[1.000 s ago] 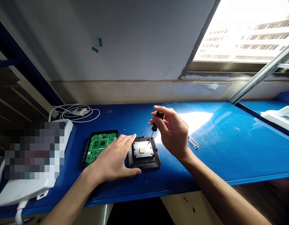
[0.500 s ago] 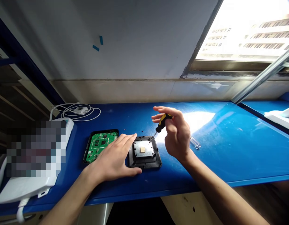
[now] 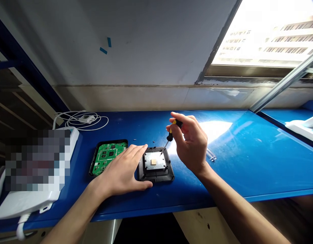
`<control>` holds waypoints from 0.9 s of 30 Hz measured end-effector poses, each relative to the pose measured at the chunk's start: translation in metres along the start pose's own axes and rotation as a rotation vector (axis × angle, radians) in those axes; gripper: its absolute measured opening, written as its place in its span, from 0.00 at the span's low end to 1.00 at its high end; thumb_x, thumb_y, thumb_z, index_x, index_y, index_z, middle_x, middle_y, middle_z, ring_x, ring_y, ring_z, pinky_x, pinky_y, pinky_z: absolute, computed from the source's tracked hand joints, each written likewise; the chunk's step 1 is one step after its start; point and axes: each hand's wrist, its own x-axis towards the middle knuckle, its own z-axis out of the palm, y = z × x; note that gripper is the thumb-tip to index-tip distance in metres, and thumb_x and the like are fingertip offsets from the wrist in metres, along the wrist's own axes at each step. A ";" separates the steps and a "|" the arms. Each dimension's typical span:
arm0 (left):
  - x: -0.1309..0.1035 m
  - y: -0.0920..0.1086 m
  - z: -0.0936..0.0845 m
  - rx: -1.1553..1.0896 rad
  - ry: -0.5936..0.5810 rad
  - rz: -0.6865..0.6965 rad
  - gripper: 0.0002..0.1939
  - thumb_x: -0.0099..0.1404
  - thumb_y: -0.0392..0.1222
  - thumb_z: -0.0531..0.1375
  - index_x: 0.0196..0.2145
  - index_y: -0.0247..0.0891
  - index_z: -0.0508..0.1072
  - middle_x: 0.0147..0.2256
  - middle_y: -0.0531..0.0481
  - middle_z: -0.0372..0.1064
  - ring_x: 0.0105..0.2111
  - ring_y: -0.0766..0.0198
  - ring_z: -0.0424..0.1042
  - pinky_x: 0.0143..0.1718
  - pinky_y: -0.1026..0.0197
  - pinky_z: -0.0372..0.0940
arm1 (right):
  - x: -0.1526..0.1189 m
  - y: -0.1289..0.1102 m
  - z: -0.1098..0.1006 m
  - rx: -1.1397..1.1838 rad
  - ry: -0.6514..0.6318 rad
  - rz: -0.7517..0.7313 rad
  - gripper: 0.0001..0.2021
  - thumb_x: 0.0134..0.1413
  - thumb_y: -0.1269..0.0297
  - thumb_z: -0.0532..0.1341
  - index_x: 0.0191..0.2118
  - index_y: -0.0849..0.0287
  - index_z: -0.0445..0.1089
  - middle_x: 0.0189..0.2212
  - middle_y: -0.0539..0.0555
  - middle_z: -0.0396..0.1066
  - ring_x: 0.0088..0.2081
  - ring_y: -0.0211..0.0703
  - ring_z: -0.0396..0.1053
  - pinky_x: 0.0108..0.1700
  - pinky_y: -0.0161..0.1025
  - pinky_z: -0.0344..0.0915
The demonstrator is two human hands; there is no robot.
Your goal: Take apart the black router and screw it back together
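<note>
Head view of a blue workbench (image 3: 242, 159) below a grey wall and a bright window. The landmark is the black housing (image 3: 156, 166), a shallow square shell lying flat near the front edge of the bench, with a silver metal plate (image 3: 155, 160) seated inside it and a small tan pad (image 3: 153, 162) at the plate's centre.

Left hand (image 3: 123, 171): laid flat, fingers extended and close together, palm down on the bench against the housing's left side, with the thumb curled along the housing's front left corner.

Right hand (image 3: 190, 142): raised above and to the right of the housing, fingertips pinched around the yellow-and-black handle of a small screwdriver (image 3: 169, 137). The shaft slants down and to the left, and its tip meets the plate near the far right corner.

Left of the housing, partly covered by the left hand, lies a second black shell carrying a green circuit board (image 3: 107, 157). Further left of that stands a white device (image 3: 31, 200), partly pixelated, with a white cord at its lower end. Behind the circuit board, near the wall, lies a coiled white cable (image 3: 82, 120) with a small adapter. Just behind the housing, a few tiny dark specks (image 3: 153, 141) rest on the bench; whether they are screws cannot be told. To the right of the housing, beyond the right hand, lies a small clear item (image 3: 211, 155).
</note>
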 end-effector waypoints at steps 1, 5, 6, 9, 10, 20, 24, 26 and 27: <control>0.000 0.000 0.000 0.000 0.002 0.001 0.55 0.58 0.64 0.68 0.73 0.36 0.51 0.71 0.39 0.54 0.70 0.44 0.53 0.69 0.44 0.56 | 0.000 0.000 0.000 0.033 -0.004 0.014 0.13 0.70 0.68 0.56 0.55 0.49 0.71 0.41 0.51 0.76 0.38 0.41 0.79 0.39 0.43 0.78; 0.002 0.000 0.000 0.002 -0.010 0.004 0.55 0.59 0.65 0.67 0.73 0.35 0.51 0.71 0.39 0.54 0.70 0.43 0.53 0.69 0.43 0.56 | -0.001 0.000 0.001 0.070 -0.022 0.003 0.10 0.69 0.66 0.57 0.51 0.51 0.71 0.46 0.54 0.75 0.40 0.43 0.79 0.40 0.46 0.78; 0.002 0.000 0.000 0.000 -0.010 0.005 0.55 0.59 0.65 0.67 0.73 0.36 0.51 0.71 0.39 0.54 0.70 0.43 0.53 0.69 0.43 0.56 | -0.001 0.000 0.001 0.045 -0.014 -0.014 0.09 0.67 0.65 0.60 0.50 0.51 0.72 0.45 0.53 0.74 0.40 0.43 0.78 0.40 0.46 0.78; 0.001 0.000 0.001 -0.007 0.002 0.006 0.55 0.59 0.65 0.67 0.73 0.36 0.52 0.71 0.39 0.55 0.70 0.43 0.54 0.69 0.44 0.57 | -0.001 0.000 0.001 0.022 0.010 -0.014 0.12 0.67 0.67 0.60 0.53 0.49 0.71 0.42 0.51 0.77 0.38 0.42 0.79 0.39 0.44 0.79; 0.001 0.000 0.001 -0.007 0.007 0.007 0.54 0.59 0.64 0.68 0.73 0.36 0.52 0.70 0.39 0.55 0.70 0.43 0.54 0.69 0.44 0.57 | -0.001 0.001 0.001 0.047 0.006 0.006 0.13 0.70 0.68 0.56 0.55 0.49 0.69 0.43 0.51 0.78 0.39 0.41 0.79 0.40 0.44 0.79; 0.000 -0.001 0.001 -0.011 0.015 0.016 0.53 0.59 0.63 0.68 0.72 0.38 0.52 0.71 0.39 0.55 0.70 0.43 0.54 0.69 0.43 0.56 | -0.003 0.001 -0.001 0.074 -0.017 0.014 0.17 0.71 0.68 0.55 0.60 0.48 0.67 0.48 0.54 0.76 0.43 0.44 0.79 0.44 0.48 0.79; 0.000 -0.001 0.001 -0.022 0.020 0.023 0.53 0.59 0.65 0.67 0.72 0.39 0.53 0.70 0.39 0.55 0.70 0.42 0.55 0.68 0.41 0.57 | -0.004 0.000 0.000 0.059 -0.023 0.016 0.13 0.67 0.65 0.61 0.54 0.48 0.70 0.48 0.53 0.73 0.41 0.44 0.78 0.43 0.48 0.79; 0.000 -0.001 0.001 -0.020 0.028 0.022 0.53 0.59 0.65 0.67 0.72 0.40 0.53 0.70 0.39 0.56 0.69 0.42 0.55 0.68 0.41 0.57 | -0.004 0.001 -0.001 0.013 0.001 0.016 0.13 0.64 0.66 0.64 0.53 0.48 0.71 0.44 0.52 0.74 0.39 0.43 0.78 0.41 0.46 0.79; -0.001 -0.001 0.001 -0.017 0.029 0.021 0.53 0.59 0.64 0.68 0.72 0.39 0.53 0.70 0.39 0.56 0.69 0.42 0.56 0.68 0.42 0.57 | -0.004 0.001 -0.001 0.018 0.002 0.021 0.13 0.66 0.66 0.62 0.55 0.48 0.70 0.44 0.52 0.75 0.39 0.42 0.78 0.41 0.46 0.79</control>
